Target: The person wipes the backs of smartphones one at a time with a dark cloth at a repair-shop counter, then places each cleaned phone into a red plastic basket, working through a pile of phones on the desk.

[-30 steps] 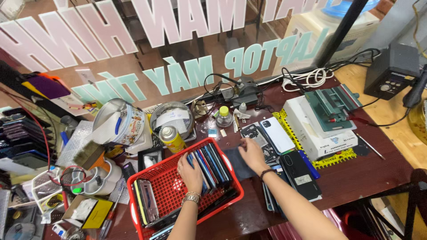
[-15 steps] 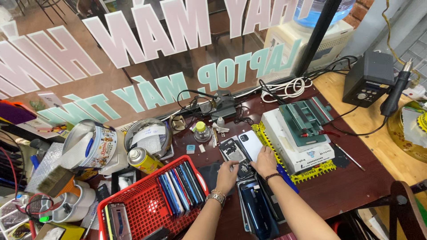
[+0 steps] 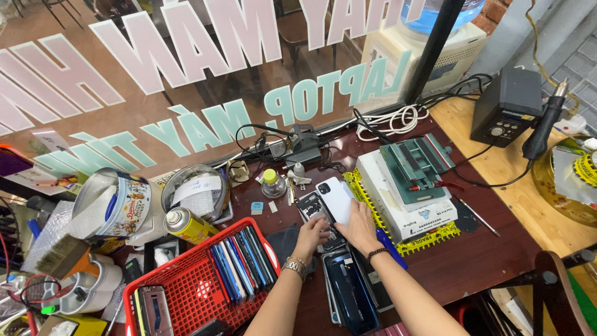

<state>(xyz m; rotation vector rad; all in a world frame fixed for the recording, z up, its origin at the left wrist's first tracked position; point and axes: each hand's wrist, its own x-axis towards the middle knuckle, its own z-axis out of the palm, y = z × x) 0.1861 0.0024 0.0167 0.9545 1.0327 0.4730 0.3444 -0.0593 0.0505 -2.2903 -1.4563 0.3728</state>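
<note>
Dark blue phone: closest to us, lying face down between our two forearms, part of a row of handsets on the dark red table.
Left hand: fingers curled down onto a dark opened phone, pinching its near end (we can't see how firm the grip is).
Right hand: flat and spread, palm pressing on the near end of a white phone back, which sits just beside the dark one and touches it.
Red basket: left of the left hand, holding a packed row of phones standing on edge.
Yellow spray can: beyond the basket, lying tilted, with a round tin just behind it.
White box: right of the right hand, a green clamp jig resting on top.
Black station: well beyond the right hand, on the lighter wooden bench.
Lettered window: farthest off.
</note>
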